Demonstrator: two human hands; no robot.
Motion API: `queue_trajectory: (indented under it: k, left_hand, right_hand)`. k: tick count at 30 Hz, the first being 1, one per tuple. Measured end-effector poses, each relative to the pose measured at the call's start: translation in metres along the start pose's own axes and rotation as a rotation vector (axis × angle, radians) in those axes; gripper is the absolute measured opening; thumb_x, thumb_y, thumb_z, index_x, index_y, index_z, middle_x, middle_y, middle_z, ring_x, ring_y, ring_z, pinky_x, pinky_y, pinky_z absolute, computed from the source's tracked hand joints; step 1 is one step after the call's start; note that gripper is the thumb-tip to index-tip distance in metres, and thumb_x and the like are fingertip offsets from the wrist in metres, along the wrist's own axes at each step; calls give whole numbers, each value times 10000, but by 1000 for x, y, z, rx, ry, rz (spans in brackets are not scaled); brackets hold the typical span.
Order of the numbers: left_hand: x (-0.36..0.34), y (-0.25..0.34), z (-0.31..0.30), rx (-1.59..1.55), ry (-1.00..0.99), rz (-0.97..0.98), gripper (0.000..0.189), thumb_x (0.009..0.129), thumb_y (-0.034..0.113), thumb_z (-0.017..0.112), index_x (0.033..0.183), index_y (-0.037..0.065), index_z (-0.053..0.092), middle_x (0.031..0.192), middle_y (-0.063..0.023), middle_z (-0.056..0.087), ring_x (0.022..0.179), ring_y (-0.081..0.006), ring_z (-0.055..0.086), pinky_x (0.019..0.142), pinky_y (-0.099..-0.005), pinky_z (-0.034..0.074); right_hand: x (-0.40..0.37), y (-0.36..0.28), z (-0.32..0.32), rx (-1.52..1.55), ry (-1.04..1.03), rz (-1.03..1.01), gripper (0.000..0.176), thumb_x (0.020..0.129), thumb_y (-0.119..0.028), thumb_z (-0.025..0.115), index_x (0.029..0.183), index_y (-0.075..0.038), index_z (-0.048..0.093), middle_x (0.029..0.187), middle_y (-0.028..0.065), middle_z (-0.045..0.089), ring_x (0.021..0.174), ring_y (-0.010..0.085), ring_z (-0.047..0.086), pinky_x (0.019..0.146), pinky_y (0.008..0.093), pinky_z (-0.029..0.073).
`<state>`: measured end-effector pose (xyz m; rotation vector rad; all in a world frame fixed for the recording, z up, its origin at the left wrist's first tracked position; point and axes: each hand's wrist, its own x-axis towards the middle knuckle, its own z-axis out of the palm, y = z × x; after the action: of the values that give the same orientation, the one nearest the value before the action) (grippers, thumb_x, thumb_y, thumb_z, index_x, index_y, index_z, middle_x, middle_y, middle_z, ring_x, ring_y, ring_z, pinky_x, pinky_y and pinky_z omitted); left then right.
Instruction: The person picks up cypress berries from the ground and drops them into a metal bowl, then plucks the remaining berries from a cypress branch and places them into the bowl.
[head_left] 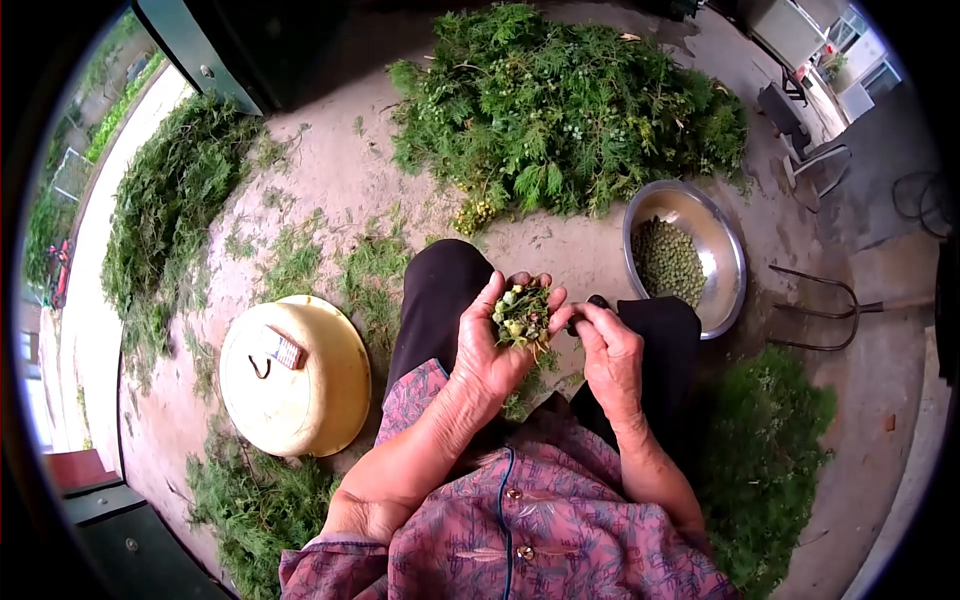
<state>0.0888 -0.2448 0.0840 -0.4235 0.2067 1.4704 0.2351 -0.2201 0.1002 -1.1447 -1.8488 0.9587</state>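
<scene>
My left hand (488,345) is cupped palm up in front of my knees, its fingers curled around a handful of green seed cones (520,318) mixed with leafy bits. Close beside it, my right hand (610,355) has thumb and fingers pinched together at the edge of the handful. Something dark shows at its fingertips, too small to name. To the right of my knee stands a metal basin (728,262), partly filled with loose green cones (668,262).
A big heap of green cone-bearing branches (570,110) lies ahead. More cut greenery (185,200) is at the left, with sprigs (765,460) at the right. An upturned yellow basin (290,400) carries a small box (282,348). A pitchfork (850,308) lies at the right.
</scene>
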Motion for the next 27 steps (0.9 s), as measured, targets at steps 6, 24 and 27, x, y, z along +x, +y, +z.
queue_trajectory:
  k: [6,24,27]
  left_hand:
    - [10,-2,-10,-3,1,-25,300,889,322,506,918,31,575,1047,-176,576,987,-355,546,857,-502,461]
    - [20,-3,-25,21,33,-15,315,901,331,480,966,31,553,1058,-183,573,983,-348,546,894,-483,438]
    - [20,-3,-23,36,65,4,305,901,315,484,968,26,552,1060,-184,571,992,-350,541,889,-487,443]
  right_hand:
    - [-10,-29,-1,221,71,90,138,805,16,582,941,7,607,843,77,588,707,137,571,628,237,455]
    - [-12,14,19,482,2,179,190,798,6,615,980,-9,564,813,6,590,592,65,541,538,192,432]
    - [-11,16,4,775,-61,379,192,846,-53,564,1025,10,533,875,56,596,617,95,557,530,198,422]
